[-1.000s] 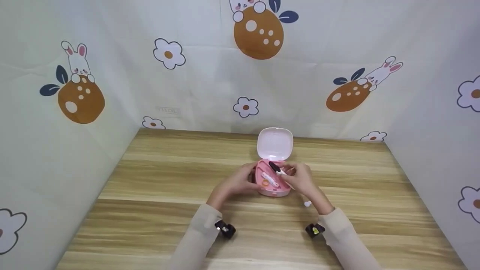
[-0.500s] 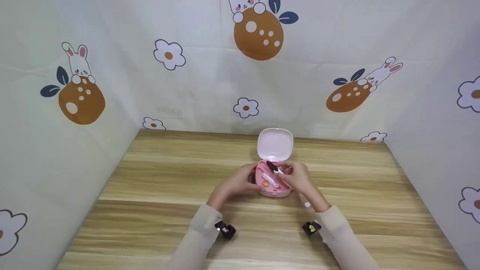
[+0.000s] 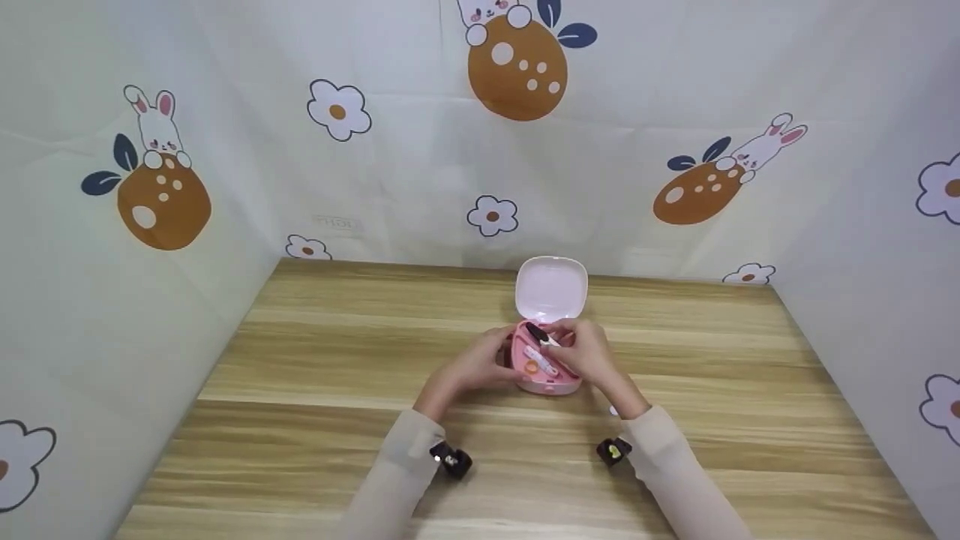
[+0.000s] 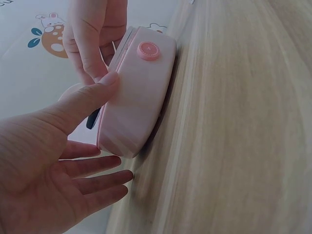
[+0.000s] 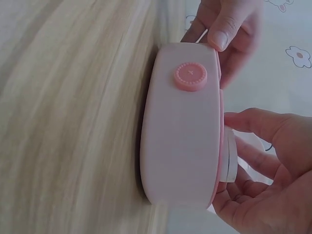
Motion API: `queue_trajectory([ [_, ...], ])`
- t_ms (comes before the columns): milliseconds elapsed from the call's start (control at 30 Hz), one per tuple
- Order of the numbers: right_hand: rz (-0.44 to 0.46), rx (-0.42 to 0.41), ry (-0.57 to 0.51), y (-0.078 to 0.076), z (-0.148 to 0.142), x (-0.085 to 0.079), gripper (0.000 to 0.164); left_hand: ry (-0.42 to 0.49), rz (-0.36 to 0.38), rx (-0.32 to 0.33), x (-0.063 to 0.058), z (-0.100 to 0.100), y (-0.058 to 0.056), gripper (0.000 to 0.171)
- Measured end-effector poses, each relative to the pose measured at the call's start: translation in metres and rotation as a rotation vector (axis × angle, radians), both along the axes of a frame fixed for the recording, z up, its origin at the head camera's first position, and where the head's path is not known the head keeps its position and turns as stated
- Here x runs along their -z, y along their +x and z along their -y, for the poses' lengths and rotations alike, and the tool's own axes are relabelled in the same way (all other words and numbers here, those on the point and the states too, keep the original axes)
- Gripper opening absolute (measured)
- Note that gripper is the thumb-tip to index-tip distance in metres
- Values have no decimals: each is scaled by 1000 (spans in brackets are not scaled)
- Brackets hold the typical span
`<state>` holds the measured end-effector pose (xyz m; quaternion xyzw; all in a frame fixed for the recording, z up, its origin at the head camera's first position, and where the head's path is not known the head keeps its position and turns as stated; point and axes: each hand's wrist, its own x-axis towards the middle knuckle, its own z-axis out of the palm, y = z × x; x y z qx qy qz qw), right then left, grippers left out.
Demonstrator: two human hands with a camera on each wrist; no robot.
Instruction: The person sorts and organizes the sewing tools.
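Observation:
A small pink-and-white case [image 3: 548,388] stands on the wooden table with its lid [image 3: 552,289] raised at the back. My left hand [image 3: 476,364] holds the case's left side, thumb at the rim; in the left wrist view its other fingers [image 4: 105,183] are spread out nearly straight. Over the tray, my right hand [image 3: 589,350] pinches a slim white-handled piece with a black oval end [image 3: 535,332]. Its white part [image 5: 229,156] lies close over the rim in the right wrist view. A white-and-pink stick [image 3: 541,361] and an orange ring [image 3: 532,367] lie in the tray.
A small white piece [image 3: 613,411] lies on the table [image 3: 337,337] beside my right wrist, partly covered by it. Printed cloth walls [image 3: 405,165] close off the back and both sides. Each wrist carries a black camera [image 3: 452,460].
My right hand has moved left and slightly lower over the tray, carrying the black-and-white piece with it. The left hand and the case have stayed in place.

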<state>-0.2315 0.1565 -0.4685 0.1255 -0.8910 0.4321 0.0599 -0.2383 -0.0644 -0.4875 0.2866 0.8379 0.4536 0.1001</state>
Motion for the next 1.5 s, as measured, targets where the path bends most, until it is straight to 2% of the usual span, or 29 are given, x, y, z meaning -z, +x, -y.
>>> queue_trajectory([
  [600,12,-6,4,-3,3,2,22,14,-18,17,0,-1,-2,84],
  [1000,36,-27,-16,-4,2,3,21,-5,-1,1,-1,0,-2,82],
  [1267,3,-21,-25,-1,-2,4,26,18,-47,41,0,1,-2,81],
  [1500,-17,-27,-55,4,-7,3,23,16,-45,41,1,0,-2,81],
])
